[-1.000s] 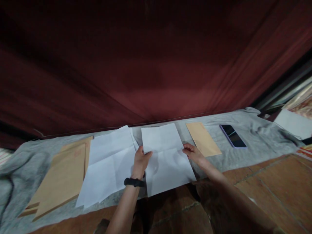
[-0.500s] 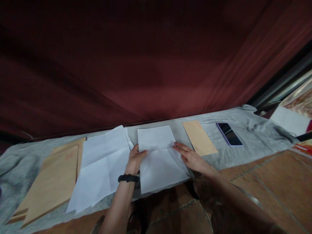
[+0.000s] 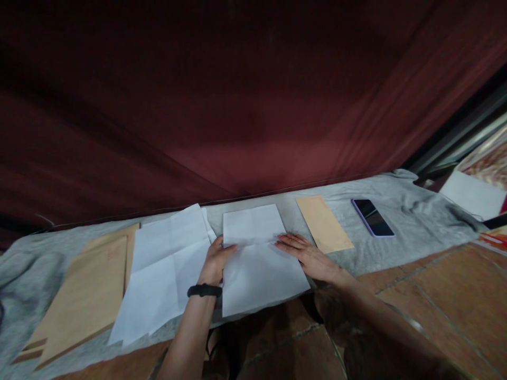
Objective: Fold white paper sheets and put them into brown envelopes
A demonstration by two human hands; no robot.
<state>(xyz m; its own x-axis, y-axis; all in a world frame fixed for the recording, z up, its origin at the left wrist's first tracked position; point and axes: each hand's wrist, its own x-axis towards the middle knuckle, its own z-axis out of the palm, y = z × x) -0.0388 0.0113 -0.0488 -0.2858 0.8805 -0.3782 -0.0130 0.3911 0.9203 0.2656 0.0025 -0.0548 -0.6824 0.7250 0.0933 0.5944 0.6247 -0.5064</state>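
Observation:
A white sheet of paper (image 3: pixel 261 274) with a crease across it lies in front of me on the grey cloth. My left hand (image 3: pixel 216 261), with a black band on its wrist, grips the sheet's left edge, thumb on top and the other fingers partly hidden at the edge. Flat on the right side of the sheet, near the crease, rests my right hand (image 3: pixel 311 257) with its fingers stretched out. More creased white sheets (image 3: pixel 158 279) lie just left of my left hand. A small tan envelope (image 3: pixel 325 224) is to the right of my right hand.
Larger brown envelopes (image 3: pixel 87 295) overlap at the far left. A phone in a purple case (image 3: pixel 373 217) lies on the grey cloth (image 3: pixel 420 227) at the right. Behind hangs a dark red curtain (image 3: pixel 253 116); tiled floor (image 3: pixel 443 290) shows in front.
My left hand and the sheet's near left edge have shifted slightly left. The fingers of my right hand have slid a little left and nearer on the paper.

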